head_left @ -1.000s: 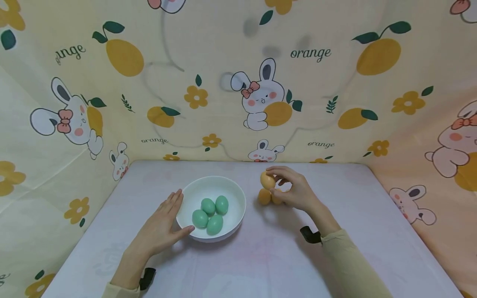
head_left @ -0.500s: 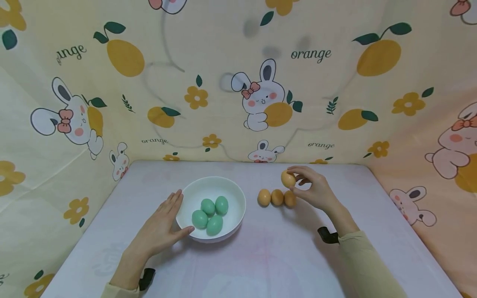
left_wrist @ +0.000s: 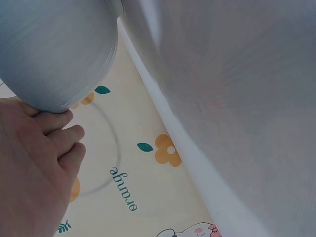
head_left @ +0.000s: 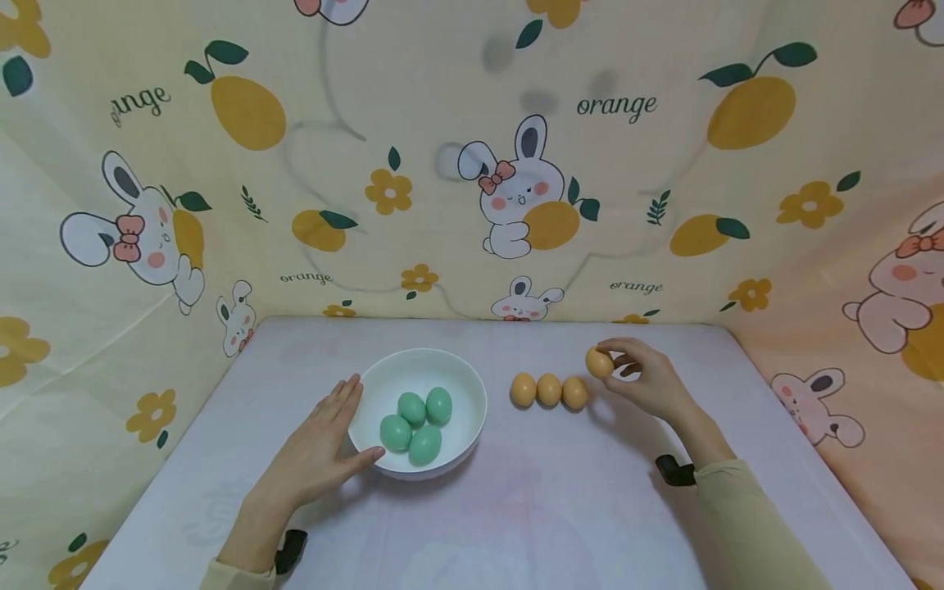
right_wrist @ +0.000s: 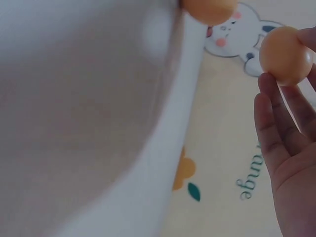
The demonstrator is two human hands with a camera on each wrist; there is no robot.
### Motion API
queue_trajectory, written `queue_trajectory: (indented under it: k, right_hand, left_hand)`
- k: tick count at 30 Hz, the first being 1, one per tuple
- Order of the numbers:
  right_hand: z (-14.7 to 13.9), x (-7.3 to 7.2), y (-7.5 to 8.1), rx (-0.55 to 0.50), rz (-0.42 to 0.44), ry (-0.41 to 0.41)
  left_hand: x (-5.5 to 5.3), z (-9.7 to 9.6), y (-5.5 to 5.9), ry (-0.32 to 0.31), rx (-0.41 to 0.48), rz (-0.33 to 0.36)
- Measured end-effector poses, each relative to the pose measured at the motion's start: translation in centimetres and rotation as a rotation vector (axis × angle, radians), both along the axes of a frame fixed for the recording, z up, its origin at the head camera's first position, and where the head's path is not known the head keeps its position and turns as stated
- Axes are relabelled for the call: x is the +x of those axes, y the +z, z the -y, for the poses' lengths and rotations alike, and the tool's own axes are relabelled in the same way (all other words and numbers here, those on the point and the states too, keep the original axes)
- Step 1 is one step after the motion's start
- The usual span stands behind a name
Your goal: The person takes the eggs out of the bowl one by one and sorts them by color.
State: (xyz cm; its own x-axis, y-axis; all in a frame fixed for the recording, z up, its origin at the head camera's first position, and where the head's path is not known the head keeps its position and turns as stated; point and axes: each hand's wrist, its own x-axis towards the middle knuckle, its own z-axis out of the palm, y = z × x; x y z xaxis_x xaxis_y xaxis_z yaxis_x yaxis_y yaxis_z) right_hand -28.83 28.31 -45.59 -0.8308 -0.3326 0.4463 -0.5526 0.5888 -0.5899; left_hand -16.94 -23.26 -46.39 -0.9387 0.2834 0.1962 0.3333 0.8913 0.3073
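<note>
My right hand (head_left: 649,381) pinches a brown egg (head_left: 600,362) between thumb and fingertips, raised just above the right end of a row. That row is three brown eggs (head_left: 549,391) side by side on the table. In the right wrist view the held egg (right_wrist: 285,55) sits at the fingertips, and part of another brown egg (right_wrist: 211,10) shows at the top. My left hand (head_left: 313,455) rests with straight fingers against the left side of a white bowl (head_left: 460,373). Several green eggs (head_left: 424,445) lie in the bowl. The left wrist view shows my fingers touching the bowl's outer wall (left_wrist: 59,59).
A white-covered table (head_left: 509,524) carries everything. Behind it and along both sides hangs a cream cloth (head_left: 442,98) printed with rabbits and oranges. The bowl stands left of the brown egg row, with a gap between them.
My right hand has moved right along the row with the brown egg in its grip, uncovering the three eggs on the table. My left hand and the bowl have stayed in place.
</note>
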Motion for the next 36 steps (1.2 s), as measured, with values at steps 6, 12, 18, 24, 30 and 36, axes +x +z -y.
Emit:
queue_trajectory:
  k: [6,12,18,24,30,36]
  right_hand:
    - [-1.0,0.0,-0.7,0.057,0.080,-0.016]
    - [-1.7,-0.1,-1.4,0.118,0.185,-0.003]
    - [-1.9,0.0,-1.8,0.150,0.275,0.004]
    - [-1.8,0.0,-2.0,0.168,0.306,0.002]
    - [-1.6,0.0,-2.4,0.175,0.323,0.006]
    - [-1.4,-0.1,-2.5,0.172,0.316,0.013]
  left_hand:
    - [0.0,0.1,-0.1,-0.003,0.000,-0.006]
    - [-0.1,0.1,-0.2,-0.005,0.001,-0.008]
    - [-0.1,0.1,-0.2,-0.006,-0.004,-0.009]
    - [-0.1,0.1,-0.1,-0.006,-0.002,-0.002]
    - [-0.1,0.0,-0.2,-0.002,-0.005,0.000]
    - [0.0,0.1,-0.1,0.001,-0.001,0.000]
